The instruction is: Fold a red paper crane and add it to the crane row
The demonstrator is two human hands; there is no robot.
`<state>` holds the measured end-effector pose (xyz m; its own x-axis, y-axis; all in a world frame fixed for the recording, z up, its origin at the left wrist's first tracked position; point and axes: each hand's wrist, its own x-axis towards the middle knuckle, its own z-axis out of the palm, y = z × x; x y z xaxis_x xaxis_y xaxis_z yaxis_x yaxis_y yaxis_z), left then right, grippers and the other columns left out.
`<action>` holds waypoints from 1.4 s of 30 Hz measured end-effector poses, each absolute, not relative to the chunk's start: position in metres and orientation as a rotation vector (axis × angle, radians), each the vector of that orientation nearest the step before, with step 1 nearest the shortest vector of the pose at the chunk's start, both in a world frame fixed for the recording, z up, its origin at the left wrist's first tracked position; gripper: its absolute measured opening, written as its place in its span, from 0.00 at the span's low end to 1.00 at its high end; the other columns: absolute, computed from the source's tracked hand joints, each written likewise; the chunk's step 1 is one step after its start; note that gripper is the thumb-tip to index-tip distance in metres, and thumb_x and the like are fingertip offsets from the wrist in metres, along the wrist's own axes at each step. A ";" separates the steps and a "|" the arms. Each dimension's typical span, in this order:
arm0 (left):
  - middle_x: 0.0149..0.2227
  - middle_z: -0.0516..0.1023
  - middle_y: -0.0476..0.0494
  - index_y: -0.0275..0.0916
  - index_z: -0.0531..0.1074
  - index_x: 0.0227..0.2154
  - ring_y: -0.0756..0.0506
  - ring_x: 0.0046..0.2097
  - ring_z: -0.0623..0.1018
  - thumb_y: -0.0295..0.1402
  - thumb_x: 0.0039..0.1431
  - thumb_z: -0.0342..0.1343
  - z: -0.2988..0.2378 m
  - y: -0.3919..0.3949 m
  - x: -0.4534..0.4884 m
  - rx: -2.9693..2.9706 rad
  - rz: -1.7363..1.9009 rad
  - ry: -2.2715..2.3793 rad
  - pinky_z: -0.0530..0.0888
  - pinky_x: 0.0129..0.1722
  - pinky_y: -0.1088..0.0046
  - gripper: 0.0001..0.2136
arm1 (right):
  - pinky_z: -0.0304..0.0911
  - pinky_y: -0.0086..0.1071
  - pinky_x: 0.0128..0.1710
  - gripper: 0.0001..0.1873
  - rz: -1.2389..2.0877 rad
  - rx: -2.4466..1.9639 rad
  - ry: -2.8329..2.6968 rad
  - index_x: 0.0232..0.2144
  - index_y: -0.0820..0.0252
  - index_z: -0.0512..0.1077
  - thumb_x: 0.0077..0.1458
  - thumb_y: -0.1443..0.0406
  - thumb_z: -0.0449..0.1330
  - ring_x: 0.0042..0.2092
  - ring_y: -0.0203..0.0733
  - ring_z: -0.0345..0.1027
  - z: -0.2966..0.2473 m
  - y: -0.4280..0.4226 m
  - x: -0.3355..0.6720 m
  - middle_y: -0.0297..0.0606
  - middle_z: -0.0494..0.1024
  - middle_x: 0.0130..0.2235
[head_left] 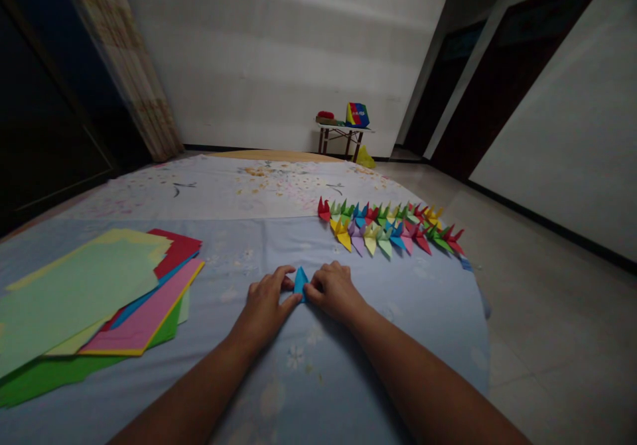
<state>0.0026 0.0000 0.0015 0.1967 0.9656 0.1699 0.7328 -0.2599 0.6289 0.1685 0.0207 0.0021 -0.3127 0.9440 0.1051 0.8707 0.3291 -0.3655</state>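
Observation:
A small folded piece of blue paper (pixel 300 282) stands between my two hands at the middle of the table. My left hand (pixel 271 299) pinches its left and lower edge with thumb and fingers. From the other side, my right hand (pixel 334 289) grips the right edge, its fingers curled in. The paper narrows to a point at the top; its lower right part is hidden by my fingers. Beyond my right hand stand rows of folded paper cranes (pixel 371 238) in several colours.
Loose sheets of coloured paper (pixel 84 286) lie fanned in a pile at the left. A flowered cloth (pixel 239 392) covers the round table. By the far wall, a small table (pixel 343 128) holds a multicoloured box (pixel 357 115), with a yellow bag (pixel 365 158) beneath.

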 end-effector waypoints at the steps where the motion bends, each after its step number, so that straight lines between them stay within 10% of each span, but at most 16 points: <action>1: 0.38 0.76 0.47 0.43 0.63 0.46 0.43 0.44 0.74 0.35 0.52 0.54 0.001 0.000 0.003 2.079 0.763 1.583 0.62 0.48 0.61 0.17 | 0.44 0.35 0.38 0.14 0.355 -1.626 -2.298 0.24 0.60 0.73 0.53 0.58 0.55 0.39 0.41 0.59 0.002 0.021 0.168 0.38 0.73 0.31; 10: 0.39 0.74 0.48 0.45 0.71 0.35 0.43 0.45 0.70 0.34 0.55 0.53 -0.001 -0.001 0.001 2.252 0.680 1.549 0.62 0.46 0.62 0.06 | 0.45 0.35 0.37 0.13 0.332 -1.676 -2.338 0.25 0.59 0.73 0.53 0.57 0.56 0.39 0.42 0.59 0.002 0.024 0.167 0.38 0.73 0.31; 42: 0.40 0.69 0.46 0.55 0.73 0.43 0.41 0.45 0.66 0.36 0.56 0.54 -0.006 0.002 -0.007 2.448 0.552 1.679 0.58 0.42 0.63 0.12 | 0.46 0.36 0.39 0.11 0.255 -1.775 -2.271 0.34 0.58 0.69 0.56 0.58 0.52 0.40 0.44 0.64 0.004 0.041 0.161 0.39 0.76 0.34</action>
